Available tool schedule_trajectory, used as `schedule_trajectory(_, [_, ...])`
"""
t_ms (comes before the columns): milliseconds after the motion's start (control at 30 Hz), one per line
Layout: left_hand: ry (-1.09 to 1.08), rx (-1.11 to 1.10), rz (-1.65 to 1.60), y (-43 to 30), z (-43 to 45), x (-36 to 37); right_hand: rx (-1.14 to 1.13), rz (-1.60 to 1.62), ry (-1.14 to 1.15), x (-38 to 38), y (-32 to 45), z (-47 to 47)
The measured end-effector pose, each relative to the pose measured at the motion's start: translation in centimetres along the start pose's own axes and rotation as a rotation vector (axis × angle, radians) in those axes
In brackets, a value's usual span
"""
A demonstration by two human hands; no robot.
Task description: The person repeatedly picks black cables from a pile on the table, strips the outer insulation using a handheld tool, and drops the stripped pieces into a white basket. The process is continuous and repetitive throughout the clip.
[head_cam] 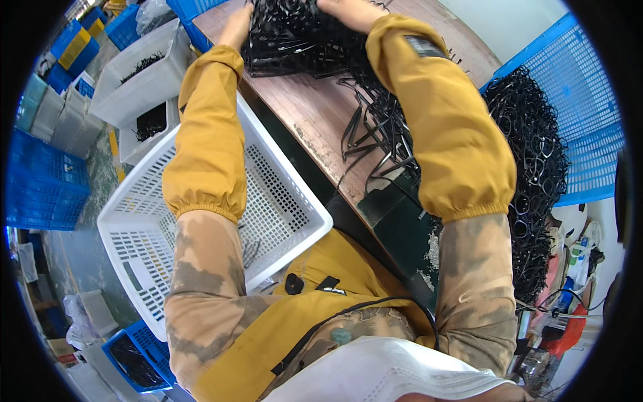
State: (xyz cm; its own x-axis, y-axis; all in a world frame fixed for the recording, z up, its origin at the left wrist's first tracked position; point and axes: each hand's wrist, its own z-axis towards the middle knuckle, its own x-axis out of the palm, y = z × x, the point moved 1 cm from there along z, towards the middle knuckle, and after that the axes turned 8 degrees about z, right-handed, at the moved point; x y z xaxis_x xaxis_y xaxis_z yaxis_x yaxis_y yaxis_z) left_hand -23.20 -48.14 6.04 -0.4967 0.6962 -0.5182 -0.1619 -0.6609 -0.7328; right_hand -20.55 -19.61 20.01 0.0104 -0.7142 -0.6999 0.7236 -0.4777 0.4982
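At the top edge my left hand (pixel 238 26) lies against the left side of a heap of thin black strips (pixel 296 45). My right hand (pixel 354 12) touches the same heap from its upper right. Both hands are slightly blurred and partly cut off by the picture's edge, so their grip is unclear. The heap rests on a worn wooden tabletop (pixel 321 135). Loose black strips (pixel 387 135) trail from it towards the table's near edge, beneath my right forearm. Below my left forearm stands a white perforated plastic basket (pixel 281 186) with a few thin dark strips in its bottom.
A tall mass of tangled black looped pieces (pixel 532 176) stands on the right, against a blue perforated crate (pixel 582 100). White bins (pixel 145 75) holding black pieces are at the upper left. Blue crates (pixel 45 181) stand on the floor farther left; another blue crate (pixel 140 357) sits lower left.
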Motion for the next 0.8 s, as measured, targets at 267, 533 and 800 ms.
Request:
schedule_trajectory(267, [-0.115, -0.097, -0.059, 4.6, -1.5, 4.0, 0.116, -0.212, 0.151, 3.9, -6.2, -0.6])
schedule_trajectory(533, [0.069, 0.279, -0.075, -9.1, -25.6, 11.4, -0.067, 0.213, -0.427, 0.4, -7.2, -12.2])
schedule_trajectory(800, [0.369, 0.166, 0.03, -15.7, -28.8, 20.9, 0.091, -0.487, -0.055, 0.9, -8.3, -29.8])
